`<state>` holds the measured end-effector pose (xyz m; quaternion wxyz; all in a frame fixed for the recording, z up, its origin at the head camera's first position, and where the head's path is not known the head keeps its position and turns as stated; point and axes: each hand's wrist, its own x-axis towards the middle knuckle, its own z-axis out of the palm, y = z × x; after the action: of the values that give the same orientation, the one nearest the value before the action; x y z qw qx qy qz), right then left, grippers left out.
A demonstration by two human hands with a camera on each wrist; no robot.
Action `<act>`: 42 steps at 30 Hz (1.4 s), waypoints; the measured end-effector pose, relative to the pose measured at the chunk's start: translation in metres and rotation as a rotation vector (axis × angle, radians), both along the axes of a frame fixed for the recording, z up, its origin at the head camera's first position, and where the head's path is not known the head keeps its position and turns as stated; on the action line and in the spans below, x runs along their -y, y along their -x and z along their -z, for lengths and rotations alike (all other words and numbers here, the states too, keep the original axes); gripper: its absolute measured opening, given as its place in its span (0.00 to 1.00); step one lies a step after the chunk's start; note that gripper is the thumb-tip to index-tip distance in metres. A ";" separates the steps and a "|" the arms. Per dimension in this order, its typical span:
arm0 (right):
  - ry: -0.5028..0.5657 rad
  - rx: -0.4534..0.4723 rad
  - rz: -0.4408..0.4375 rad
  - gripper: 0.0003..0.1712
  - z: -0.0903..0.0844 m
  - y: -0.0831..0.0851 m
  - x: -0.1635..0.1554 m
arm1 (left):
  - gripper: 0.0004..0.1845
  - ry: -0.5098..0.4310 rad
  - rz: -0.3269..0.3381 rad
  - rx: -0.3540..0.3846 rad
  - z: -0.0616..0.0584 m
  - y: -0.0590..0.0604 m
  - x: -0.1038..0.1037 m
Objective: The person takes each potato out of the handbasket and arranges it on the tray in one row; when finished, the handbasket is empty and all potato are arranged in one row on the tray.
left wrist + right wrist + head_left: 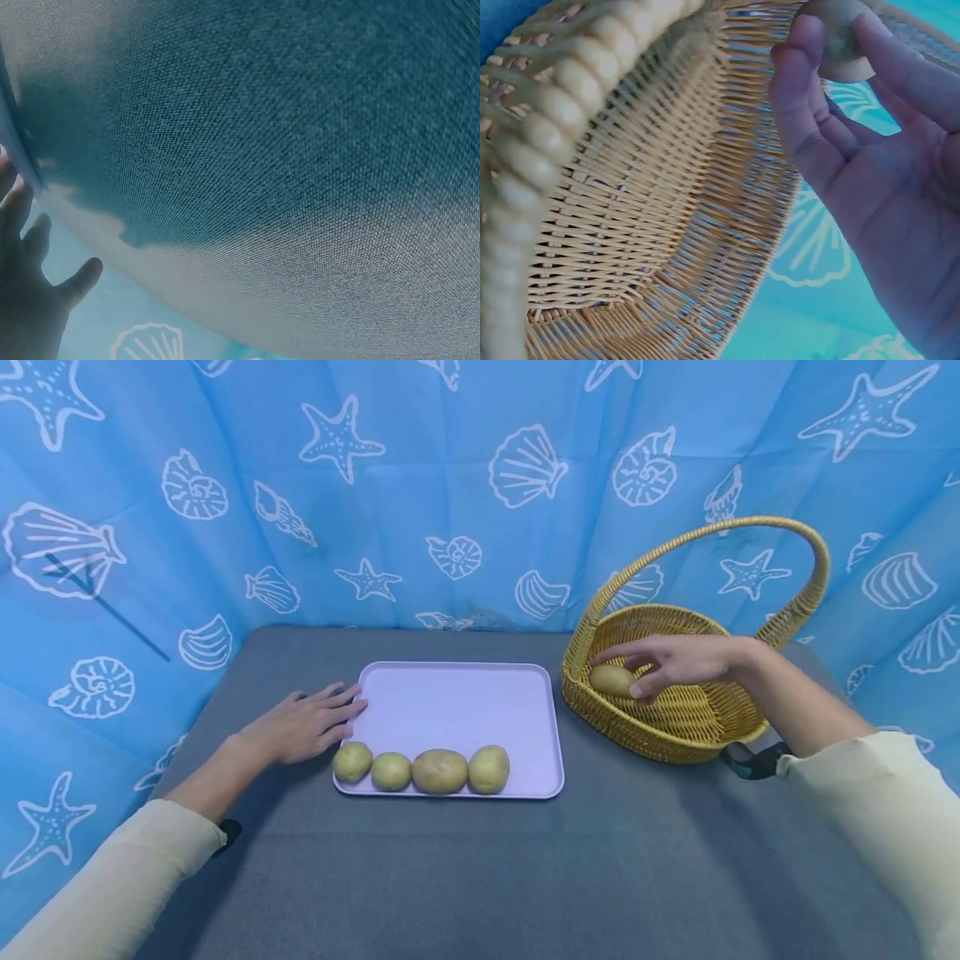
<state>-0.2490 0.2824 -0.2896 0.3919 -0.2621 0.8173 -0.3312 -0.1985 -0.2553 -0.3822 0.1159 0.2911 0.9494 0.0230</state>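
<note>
My right hand (675,660) pinches a potato (612,680) between thumb and fingers, over the left part of the yellow wicker basket (652,747). In the right wrist view the same potato (844,37) shows between the fingertips. My left hand (311,724), fingers spread and fairly straight, touches the left edge of the pale purple tray (457,702). Several potatoes (440,772) lie in a row along the tray's near edge, beginning at its left corner. Only part of the left hand (34,277) appears in the left wrist view.
The basket's tall arched handle (750,522) rises at the back right. A grey cloth (480,868) covers the table, and a blue curtain (450,485) with shell prints hangs behind its far edge.
</note>
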 end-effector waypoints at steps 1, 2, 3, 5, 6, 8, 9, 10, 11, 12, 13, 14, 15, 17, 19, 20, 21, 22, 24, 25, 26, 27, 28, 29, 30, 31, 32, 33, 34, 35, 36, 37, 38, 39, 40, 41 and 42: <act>0.014 -0.019 -0.003 0.37 -0.003 -0.003 -0.001 | 0.30 -0.001 -0.001 0.000 0.000 0.000 0.000; 0.025 -0.029 -0.005 0.36 -0.006 -0.006 -0.002 | 0.30 -0.002 0.000 -0.001 0.000 0.000 0.000; 0.037 -0.036 -0.009 0.36 -0.009 -0.009 -0.003 | 0.30 -0.002 0.001 -0.003 0.000 0.000 0.000; 0.057 -0.049 -0.018 0.35 -0.014 -0.016 -0.003 | 0.30 -0.002 0.000 -0.006 0.001 0.000 0.001; 0.067 -0.055 -0.023 0.35 -0.016 -0.019 -0.002 | 0.30 -0.002 0.000 -0.007 0.001 0.000 0.001; 0.075 -0.068 -0.039 0.34 -0.018 -0.027 0.000 | 0.30 0.000 0.000 -0.007 0.002 0.000 0.001; 0.080 -0.073 -0.049 0.34 -0.018 -0.030 0.001 | 0.30 0.001 0.001 -0.009 0.002 0.001 0.001; 0.079 -0.086 -0.059 0.34 -0.018 -0.034 0.003 | 0.30 0.000 0.000 -0.007 0.002 0.000 0.000; 0.076 -0.106 -0.071 0.34 -0.018 -0.037 0.006 | 0.30 -0.001 -0.001 -0.006 0.002 0.000 0.000; 0.071 -0.125 -0.081 0.34 -0.018 -0.040 0.008 | 0.30 -0.001 -0.001 -0.006 0.002 0.000 0.000; 0.069 -0.143 -0.091 0.34 -0.017 -0.043 0.012 | 0.30 -0.001 -0.002 -0.005 0.002 0.000 0.000; 0.069 -0.156 -0.099 0.34 -0.016 -0.046 0.016 | 0.30 -0.001 -0.003 -0.006 0.002 0.000 0.001; 0.069 -0.166 -0.102 0.34 -0.015 -0.048 0.020 | 0.30 -0.001 -0.003 -0.006 0.002 0.000 0.001; 0.087 -0.176 -0.109 0.34 -0.011 -0.054 0.027 | 0.30 -0.003 -0.004 -0.004 0.002 0.000 0.001; 0.118 -0.166 -0.112 0.35 -0.005 -0.059 0.034 | 0.30 -0.002 -0.005 -0.002 0.003 0.001 0.001; 0.135 -0.160 -0.112 0.35 -0.002 -0.061 0.037 | 0.30 -0.002 -0.006 -0.001 0.003 0.001 0.001; 0.153 -0.156 -0.114 0.34 0.001 -0.063 0.040 | 0.30 -0.001 -0.006 0.001 0.003 0.001 0.001; 0.169 -0.144 -0.111 0.35 0.005 -0.065 0.043 | 0.30 -0.002 -0.007 0.003 0.003 0.001 0.001; 0.184 -0.129 -0.101 0.35 0.011 -0.068 0.050 | 0.30 0.001 -0.008 0.002 0.003 0.001 0.001; 0.190 -0.116 -0.094 0.35 0.014 -0.069 0.053 | 0.30 0.002 -0.006 0.001 0.003 0.001 0.001; 0.189 -0.112 -0.087 0.36 0.017 -0.070 0.056 | 0.30 0.003 -0.005 0.000 0.003 0.002 0.001; 0.186 -0.103 -0.080 0.37 0.020 -0.071 0.060 | 0.30 0.003 -0.005 0.000 0.003 0.001 0.001; 0.189 -0.089 -0.075 0.37 0.024 -0.072 0.063 | 0.30 0.003 -0.004 0.000 0.003 0.001 0.001; 0.190 -0.076 -0.071 0.38 0.027 -0.073 0.067 | 0.30 0.003 -0.004 -0.001 0.003 0.002 0.001; 0.192 -0.070 -0.071 0.38 0.030 -0.074 0.071 | 0.30 0.002 -0.003 -0.002 0.003 0.002 0.001; 0.195 -0.059 -0.070 0.38 0.033 -0.075 0.075 | 0.30 0.002 -0.002 -0.003 0.003 0.002 0.001; 0.192 -0.059 -0.071 0.37 0.036 -0.076 0.079 | 0.30 0.001 -0.004 -0.004 0.003 0.002 0.001; 0.195 -0.054 -0.073 0.37 0.039 -0.077 0.083 | 0.30 0.002 -0.004 -0.004 0.003 0.002 0.001; 0.191 -0.055 -0.075 0.36 0.042 -0.078 0.087 | 0.30 0.001 -0.003 -0.005 0.004 0.002 0.001; 0.179 -0.066 -0.078 0.35 0.045 -0.079 0.091 | 0.30 0.000 -0.002 -0.006 0.004 0.002 0.001; 0.165 -0.080 -0.082 0.35 0.048 -0.080 0.094 | 0.30 0.000 -0.002 -0.006 0.004 0.002 0.001; 0.151 -0.087 -0.084 0.34 0.050 -0.081 0.097 | 0.30 -0.001 -0.002 -0.005 0.004 0.001 0.001; 0.140 -0.097 -0.085 0.34 0.053 -0.082 0.100 | 0.30 -0.002 -0.001 -0.005 0.004 0.001 0.001; 0.132 -0.104 -0.083 0.33 0.055 -0.083 0.102 | 0.30 -0.004 -0.002 -0.005 0.004 0.001 0.001; 0.121 -0.112 -0.078 0.33 0.057 -0.084 0.104 | 0.30 -0.006 -0.002 -0.004 0.004 0.001 0.001; 0.115 -0.123 -0.075 0.33 0.059 -0.085 0.106 | 0.30 -0.008 -0.003 -0.004 0.003 0.000 0.001; 0.114 -0.128 -0.067 0.33 0.060 -0.085 0.107 | 0.30 -0.010 -0.003 -0.004 0.003 0.000 0.001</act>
<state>-0.1639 0.1753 -0.3494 0.3342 -0.3320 0.8112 -0.3465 -0.1986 -0.2564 -0.3851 0.1123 0.2903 0.9499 0.0273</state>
